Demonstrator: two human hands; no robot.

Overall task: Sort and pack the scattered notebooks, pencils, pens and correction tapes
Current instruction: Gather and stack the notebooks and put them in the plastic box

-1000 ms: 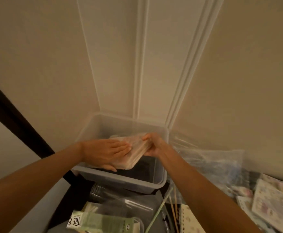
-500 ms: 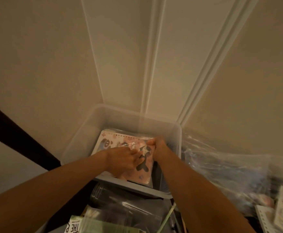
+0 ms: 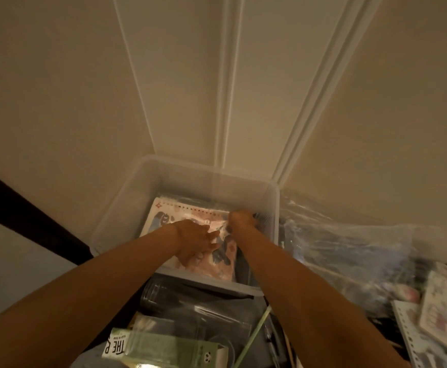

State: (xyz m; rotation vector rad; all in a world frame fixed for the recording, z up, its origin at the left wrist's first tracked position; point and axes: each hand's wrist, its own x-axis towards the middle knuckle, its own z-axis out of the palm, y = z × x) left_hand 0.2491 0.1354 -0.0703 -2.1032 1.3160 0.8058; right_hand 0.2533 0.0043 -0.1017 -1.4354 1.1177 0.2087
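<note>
The notebook (image 3: pixel 223 258) lies flat on the bottom of the clear plastic box (image 3: pixel 217 181), straight ahead of the person and under both hands. Its spiral edge is turned to the far wall of the box and runs from left to right, so the cover faces up and the near edge lies just beside the near wall. The notebook sits more to the left side. Between its right edge and the right wall there is a dark free strip.

The left hand (image 3: pixel 195 240) rests on the middle of the cover with the fingers almost straight and spread, and it seems to press the notebook down; it grips nothing. The right hand (image 3: pixel 242 220) is at the far right corner of the notebook, near the end of the spiral, and its fingers are curled. Whether they pinch the corner or only touch it, I cannot tell, because the hand is seen from behind and the picture is soft there.

In my judgement the notebook is already placed, and the coming move is to let go and take the hands up and back over the near wall. The other loose notebooks (image 3: pixel 442 309) lie to the right and nearer to the person, beyond a crumpled plastic bag (image 3: pixel 349 251). The right hand is therefore the closer one for the next pick, and the left arm would need to cross over the box.
</note>
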